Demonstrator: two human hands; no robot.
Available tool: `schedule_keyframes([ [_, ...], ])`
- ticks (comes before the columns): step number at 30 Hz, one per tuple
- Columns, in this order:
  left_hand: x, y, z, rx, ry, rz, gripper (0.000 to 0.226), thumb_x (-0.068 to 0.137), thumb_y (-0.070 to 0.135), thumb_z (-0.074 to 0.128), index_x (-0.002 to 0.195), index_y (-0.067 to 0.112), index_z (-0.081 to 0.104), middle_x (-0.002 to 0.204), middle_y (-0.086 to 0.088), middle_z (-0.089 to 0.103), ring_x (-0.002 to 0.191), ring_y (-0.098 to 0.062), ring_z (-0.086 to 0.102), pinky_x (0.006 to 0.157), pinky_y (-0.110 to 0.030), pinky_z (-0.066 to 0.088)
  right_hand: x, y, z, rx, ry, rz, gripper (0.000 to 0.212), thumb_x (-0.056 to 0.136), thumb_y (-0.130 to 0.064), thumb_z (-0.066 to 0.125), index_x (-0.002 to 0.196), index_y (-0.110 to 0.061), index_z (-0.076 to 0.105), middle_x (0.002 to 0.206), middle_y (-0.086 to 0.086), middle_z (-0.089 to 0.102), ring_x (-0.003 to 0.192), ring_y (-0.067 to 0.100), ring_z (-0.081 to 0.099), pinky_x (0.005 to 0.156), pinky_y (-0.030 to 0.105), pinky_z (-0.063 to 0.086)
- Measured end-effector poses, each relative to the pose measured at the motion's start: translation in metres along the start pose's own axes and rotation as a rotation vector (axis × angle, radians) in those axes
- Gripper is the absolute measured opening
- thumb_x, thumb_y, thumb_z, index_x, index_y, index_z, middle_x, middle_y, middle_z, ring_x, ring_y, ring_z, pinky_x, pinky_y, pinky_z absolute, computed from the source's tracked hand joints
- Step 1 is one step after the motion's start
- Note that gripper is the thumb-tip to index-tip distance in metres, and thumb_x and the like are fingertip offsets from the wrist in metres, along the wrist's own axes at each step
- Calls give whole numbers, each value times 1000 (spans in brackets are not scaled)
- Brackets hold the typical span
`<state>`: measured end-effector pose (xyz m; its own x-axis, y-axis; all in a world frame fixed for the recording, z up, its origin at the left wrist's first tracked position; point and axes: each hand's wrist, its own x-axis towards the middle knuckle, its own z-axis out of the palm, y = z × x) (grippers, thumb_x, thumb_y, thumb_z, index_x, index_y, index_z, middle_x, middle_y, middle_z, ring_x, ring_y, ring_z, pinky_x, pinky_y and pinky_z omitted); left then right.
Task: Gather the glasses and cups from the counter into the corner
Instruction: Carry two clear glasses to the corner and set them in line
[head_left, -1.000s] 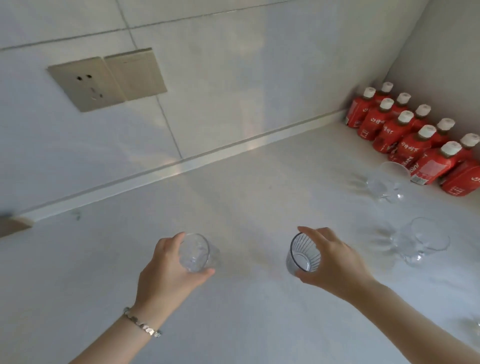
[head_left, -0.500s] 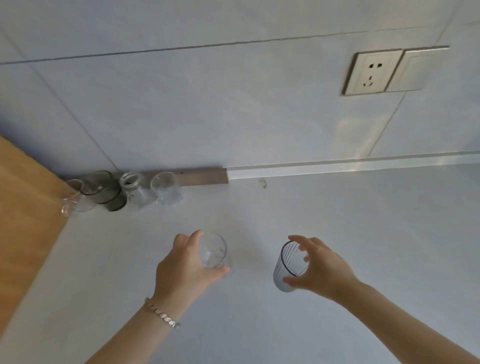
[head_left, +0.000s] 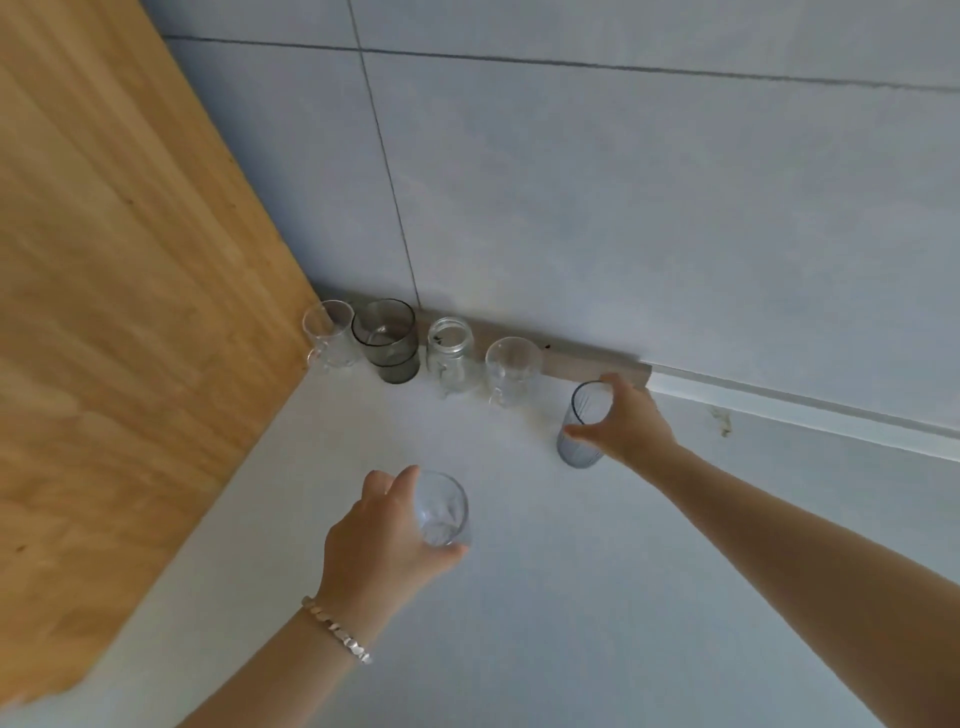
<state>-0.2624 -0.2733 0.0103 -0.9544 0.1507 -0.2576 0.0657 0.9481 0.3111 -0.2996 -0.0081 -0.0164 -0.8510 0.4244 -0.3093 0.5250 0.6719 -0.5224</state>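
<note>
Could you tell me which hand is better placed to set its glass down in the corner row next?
Right: the right hand holds its ribbed glass beside the row's end glass; the left hand is farther back.

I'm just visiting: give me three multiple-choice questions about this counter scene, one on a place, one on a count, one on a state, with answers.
1. Where does the row of glassware stand?
A. against the wall, by the wood panel
B. at the counter's front edge
C. on a shelf

2. How many pieces stand in that row?
A. two
B. four
C. seven

3. What is the right hand doing?
A. resting empty
B. gripping a ribbed glass
C. pointing

Answers:
1. A: the row lines the wall beside the wood panel.
2. B: two cups, a dark glass and a jar.
3. B: the right hand wraps the ribbed glass; the left hand holds a clear glass.
</note>
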Motion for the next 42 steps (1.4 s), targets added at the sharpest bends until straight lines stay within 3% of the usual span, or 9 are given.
schedule_keyframes([
  [5,9,-5,3,-18,58,-73,86,55,65,70,130,36,40,116,9,46,98,-13,65,73,-23,48,53,-21,5,-72,15,-8,85,68,-40,79,137,-16,36,135,14,44,116,30,53,89,36,48],
  [8,9,-11,3,-44,88,-116,84,53,67,69,127,39,42,113,10,47,96,-11,65,70,-22,46,62,-24,11,-99,8,-4,85,69,-39,78,138,-18,34,134,15,43,113,33,56,86,37,49],
  [14,6,-37,-1,-64,91,-147,83,51,66,71,124,39,42,113,11,47,98,-12,64,68,-22,41,45,-24,17,38,92,19,102,72,-25,80,146,-5,12,140,22,35,126,38,44,100,44,42],
  [18,20,-66,-11,-103,59,-148,79,51,62,72,121,37,46,101,12,42,99,-15,63,70,-23,40,8,-9,24,-92,-20,104,70,79,-20,72,132,1,31,131,22,46,118,36,50,92,39,45],
  [24,88,-120,-41,-84,24,-96,79,58,50,78,125,24,48,123,-3,51,110,-23,59,80,-27,45,-56,-11,47,-364,-320,82,45,86,-30,58,128,-19,51,129,2,57,119,18,53,98,27,44],
  [27,131,-138,-62,-101,12,-58,71,58,46,79,119,20,53,120,-6,57,105,-26,61,77,-28,47,-78,-26,63,-477,-316,97,44,88,-34,52,131,-23,48,128,-2,57,117,17,54,95,28,44],
  [34,193,-155,-74,-193,8,40,43,63,24,81,100,7,65,107,-16,63,110,-30,53,86,-35,50,-109,-55,97,-402,-264,161,41,90,-36,50,130,-25,49,128,-3,57,117,16,54,95,28,43],
  [38,203,-162,-66,-147,-52,66,52,65,28,79,105,0,61,110,-22,60,101,-34,57,86,-39,53,-118,-64,105,-385,-254,177,41,90,-37,50,129,-27,49,128,-3,56,117,16,54,96,28,43],
  [42,198,-165,-60,-55,-34,85,62,69,32,76,117,2,52,122,-19,51,112,-33,49,92,-38,49,-119,-69,108,-392,-263,186,40,91,-37,49,130,-26,48,128,-2,56,118,17,54,96,29,43],
])
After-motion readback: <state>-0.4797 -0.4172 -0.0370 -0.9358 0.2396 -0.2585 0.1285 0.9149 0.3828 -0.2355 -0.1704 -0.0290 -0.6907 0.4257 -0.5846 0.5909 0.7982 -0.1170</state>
